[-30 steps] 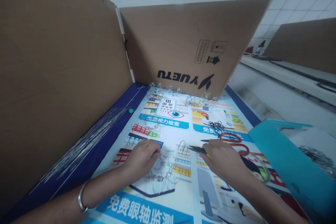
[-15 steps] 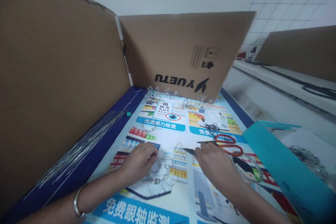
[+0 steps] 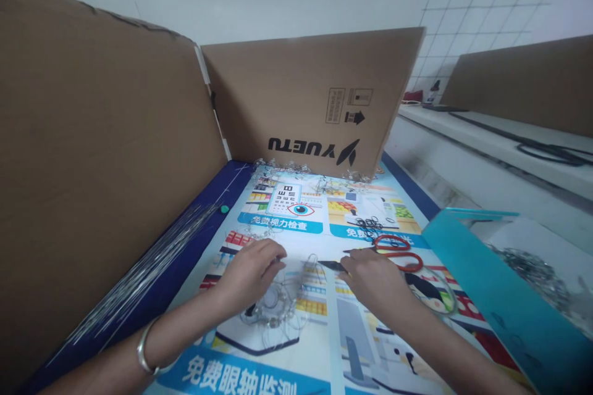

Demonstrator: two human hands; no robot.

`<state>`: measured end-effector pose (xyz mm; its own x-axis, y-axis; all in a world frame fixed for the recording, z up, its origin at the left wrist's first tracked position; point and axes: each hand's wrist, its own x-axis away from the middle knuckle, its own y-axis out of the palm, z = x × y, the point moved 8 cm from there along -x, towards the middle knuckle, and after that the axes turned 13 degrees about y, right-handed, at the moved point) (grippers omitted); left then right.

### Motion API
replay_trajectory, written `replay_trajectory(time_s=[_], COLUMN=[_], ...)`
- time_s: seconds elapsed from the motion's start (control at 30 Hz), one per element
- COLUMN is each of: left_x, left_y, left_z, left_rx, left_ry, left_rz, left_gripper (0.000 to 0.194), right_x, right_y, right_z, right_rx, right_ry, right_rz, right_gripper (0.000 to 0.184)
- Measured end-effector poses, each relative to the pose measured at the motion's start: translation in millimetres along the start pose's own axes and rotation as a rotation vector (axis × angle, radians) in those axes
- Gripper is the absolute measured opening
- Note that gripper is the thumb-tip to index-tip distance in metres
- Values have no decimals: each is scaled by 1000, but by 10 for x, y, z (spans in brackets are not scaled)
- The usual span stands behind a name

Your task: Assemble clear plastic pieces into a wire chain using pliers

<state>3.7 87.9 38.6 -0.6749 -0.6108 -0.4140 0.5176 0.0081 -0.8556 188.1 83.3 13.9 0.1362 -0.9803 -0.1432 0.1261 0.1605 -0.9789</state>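
My left hand point(image 3: 252, 273) is above a tangle of clear beads and thin wire point(image 3: 274, 321) on the printed sheet. Its thumb and index finger are drawn together; what they hold, if anything, is too small to make out. My right hand point(image 3: 370, 274) rests over the dark blades of orange-handled scissors point(image 3: 402, 261), which lie spread on the sheet. Its fingers are curled, and their undersides are hidden. A loop of fine wire point(image 3: 311, 262) stands out between the two hands.
Cardboard panels point(image 3: 306, 99) wall in the left and the back. Thin metal wires point(image 3: 148, 271) lie on the blue cloth at left. Beaded wire pieces point(image 3: 291, 166) line the back. Black rings point(image 3: 369, 223) are beyond the scissors. At right, a teal box point(image 3: 491, 284) holds a silvery tangle point(image 3: 532, 274).
My left hand has risen a little away from the beaded wire, baring more of it. My right hand stays by the scissors. The camera view has shifted slightly.
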Motion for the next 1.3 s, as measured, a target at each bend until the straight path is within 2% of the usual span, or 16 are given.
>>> replay_trajectory(time_s=[0.1,0.2,0.33,0.47,0.73,0.9,1.07,1.2,1.3], left_x=[-277,-511,-717,-818,-857,-850,-784,-595,-461], left_y=[162,409,681,893,1045,995,653,344,198], left_z=[96,154,131,53,45,98,114,154,226], left_rx=[-92,-147,-137,-96,-25,-43,-27,30,136], left_ry=[25,66,106,156,273,255,106,-29,-33], left_rz=[-175,-337,-381,-435,-514,-509,-443,-368,-247], left_gripper=[13,15,16,14,9,6,18,18,19], right_x=[-12,-33,-57,-69,-106,-128,-147,-98,-24], right_y=[10,36,30,-15,4,12,-84,-76,-44], right_z=[29,78,167,226,291,365,408,166,-51], right_rx=[3,17,27,13,-72,-197,-481,-824,-1021], right_ry=[10,30,63,76,112,148,180,82,40], right_rz=[-1,-6,-6,-6,-18,-38,-79,-205,-268], right_gripper=[12,12,11,12,15,14,19,28,29])
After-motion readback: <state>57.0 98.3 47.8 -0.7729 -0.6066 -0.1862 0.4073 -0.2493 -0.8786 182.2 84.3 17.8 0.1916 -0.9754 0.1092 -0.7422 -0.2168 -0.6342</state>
